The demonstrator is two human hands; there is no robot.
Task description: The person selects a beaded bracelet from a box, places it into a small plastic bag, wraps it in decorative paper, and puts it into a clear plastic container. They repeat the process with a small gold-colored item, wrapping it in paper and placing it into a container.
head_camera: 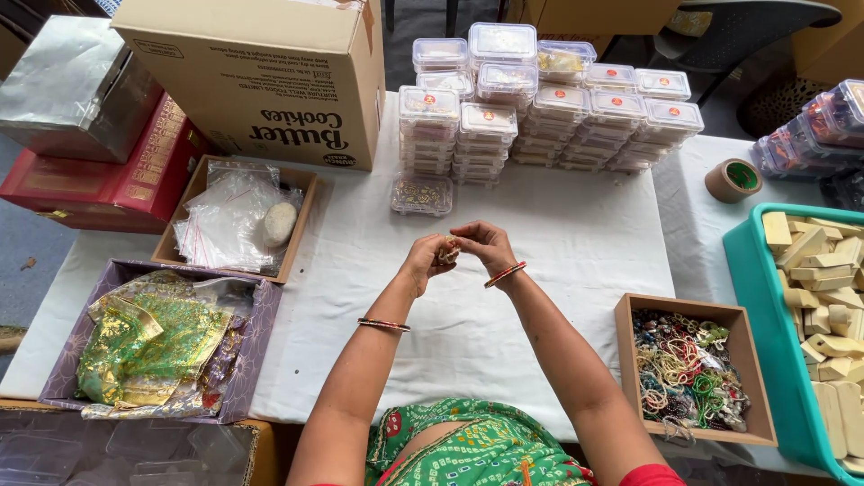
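Observation:
My left hand and my right hand meet above the white tablecloth, fingers pinched together on a small reddish-gold ornament held between them. Each wrist wears a thin bangle. A single clear plastic box with gold pieces inside lies flat just beyond my hands. Behind it rise stacks of clear lidded boxes with red stickers.
A wooden tray of beads and strings sits at right, beside a teal bin of wooden blocks. At left are a wooden tray of clear bags with a stone, a box of green-gold pouches, a large carton and a tape roll.

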